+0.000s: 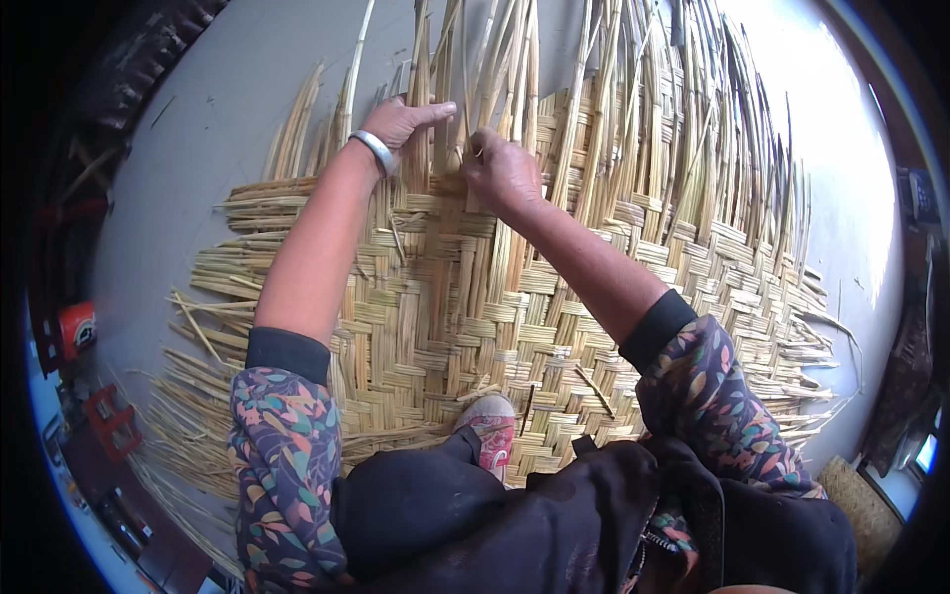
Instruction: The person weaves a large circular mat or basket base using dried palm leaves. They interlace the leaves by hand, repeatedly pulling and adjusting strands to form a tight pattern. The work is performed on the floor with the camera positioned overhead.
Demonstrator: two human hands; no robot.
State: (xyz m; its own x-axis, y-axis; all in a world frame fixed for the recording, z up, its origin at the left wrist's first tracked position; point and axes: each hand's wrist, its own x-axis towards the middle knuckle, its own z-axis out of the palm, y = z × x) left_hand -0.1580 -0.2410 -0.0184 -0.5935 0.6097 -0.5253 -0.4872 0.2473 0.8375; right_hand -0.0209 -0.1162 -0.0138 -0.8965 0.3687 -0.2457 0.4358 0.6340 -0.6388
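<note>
A large mat of flat straw-coloured reed strips [475, 277] lies below me, woven crosswise, with loose ends along its edges. My left hand [396, 124], a silver bangle at its wrist, is at the mat's far edge. Its thumb lies across a bundle of upright reed strips [420, 59], and its other fingers are mostly hidden behind them. Just to the right, my right hand [507, 176] is closed, knuckles up, fingertips pinched at the reed strips beside the weave. What lies inside its grip is partly hidden.
My shoe [487, 426] rests on the mat near its front. Long unwoven reeds [683, 119] stick out at the far right. Short loose pieces [596, 388] lie on the weave. A red stool-like frame [114, 424] and a red container [77, 330] stand at the left.
</note>
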